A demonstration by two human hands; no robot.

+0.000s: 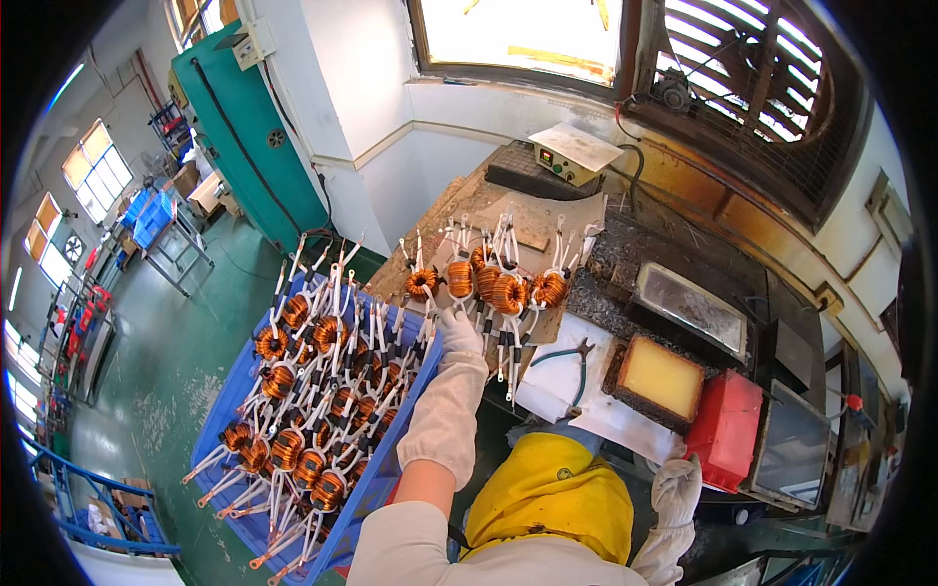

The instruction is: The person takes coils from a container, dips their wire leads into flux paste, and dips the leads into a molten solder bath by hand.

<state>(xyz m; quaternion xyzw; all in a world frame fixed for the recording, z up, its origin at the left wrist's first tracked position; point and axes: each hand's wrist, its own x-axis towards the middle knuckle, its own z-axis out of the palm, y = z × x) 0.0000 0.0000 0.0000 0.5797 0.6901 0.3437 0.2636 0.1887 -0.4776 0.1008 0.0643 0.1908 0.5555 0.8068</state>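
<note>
My left hand [461,332], in a white glove with a long pale sleeve cover, reaches to the near edge of the wooden bench. Its fingers look curled just below a copper-wound ring coil [459,278] with white leads; what they grip, if anything, is hidden. More such coils, one of them a larger-looking ring coil [509,293], stand in a cluster beside it. Under my left forearm a blue crate [223,415] holds many similar coils with black-sleeved white leads and metal lugs. My right hand [677,476], also gloved, is lowered beside a red box [724,430]; its fingers are not clear.
Green-handled pliers [580,376] lie on white paper. Right of them stand a tray of yellowish material [660,379] and a metal-framed tray with a greyish surface [692,306]. Behind is a small control box [567,161]. A yellow cloth [552,493] covers my lap.
</note>
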